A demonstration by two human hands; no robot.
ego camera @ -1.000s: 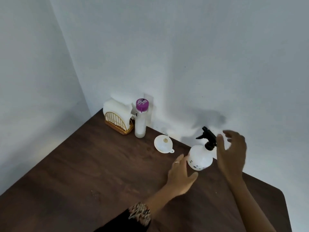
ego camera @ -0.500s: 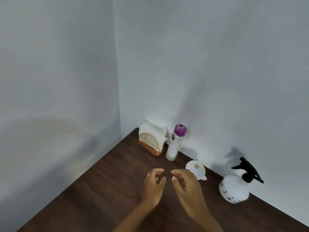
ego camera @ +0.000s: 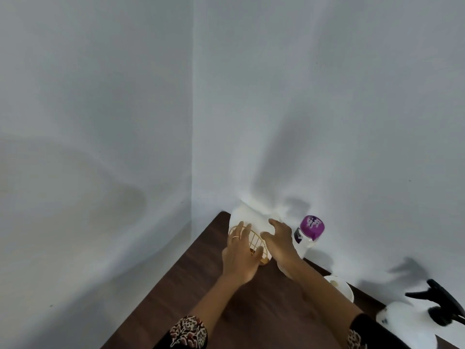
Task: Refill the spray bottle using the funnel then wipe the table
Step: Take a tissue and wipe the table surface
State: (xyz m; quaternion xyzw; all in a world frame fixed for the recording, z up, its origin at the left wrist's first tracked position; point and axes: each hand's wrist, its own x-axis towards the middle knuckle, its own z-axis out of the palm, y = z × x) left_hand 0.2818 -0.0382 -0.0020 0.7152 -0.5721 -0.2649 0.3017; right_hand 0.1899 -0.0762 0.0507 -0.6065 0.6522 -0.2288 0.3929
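At the desk's [ego camera: 191, 293] far corner both hands are on the napkin holder [ego camera: 254, 244]. Left hand [ego camera: 239, 255] lies over the front of the gold wire frame, fingers fairly straight and spread, ring visible; looks like it's bracing the holder. Right hand [ego camera: 281, 244] reaches in from the right, fingers loosely spread against the white napkins [ego camera: 247, 217]; can't tell if it's pinching a sheet. My read: pulling a napkin for the wipe step, one hand steadying so the light wire frame doesn't slide.

Spray bottle [ego camera: 412, 323] sits at lower right near the wall, well apart from the hands: round white plastic body, black trigger head on, so the refill doesn't look started. Funnel [ego camera: 342, 285] is white plastic, mouth up, between the bottles, partly hidden by the right forearm. Refill bottle [ego camera: 308, 235] stands just right of the holder: clear body, purple cap on. Desk is dark wood grain, matte.
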